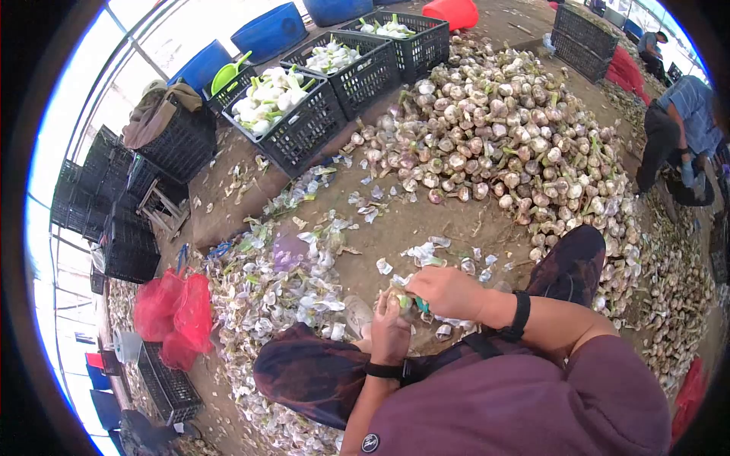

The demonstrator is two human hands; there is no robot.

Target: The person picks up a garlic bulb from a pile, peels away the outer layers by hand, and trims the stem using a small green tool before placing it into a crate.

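Note:
My left hand (389, 334) is closed around a garlic bulb (404, 302) with a green, trimmed-looking stem, held above my lap. My right hand (449, 292) is closed right beside it, its fingers at the bulb. A small teal thing (422, 305), perhaps a tool handle, shows under those fingers; the rest of it is hidden. Just beyond my hands, loose white garlic skins (426, 254) lie on the dirt floor. A large heap of unpeeled garlic bulbs (494, 129) rises ahead and to the right.
Black crates (293, 140) of cleaned garlic stand at the back left, one with a green scoop (228, 74). Peeled skins (281, 281) cover the floor on the left, near a red mesh bag (182, 315). Another person (688, 121) sits bent over at the right.

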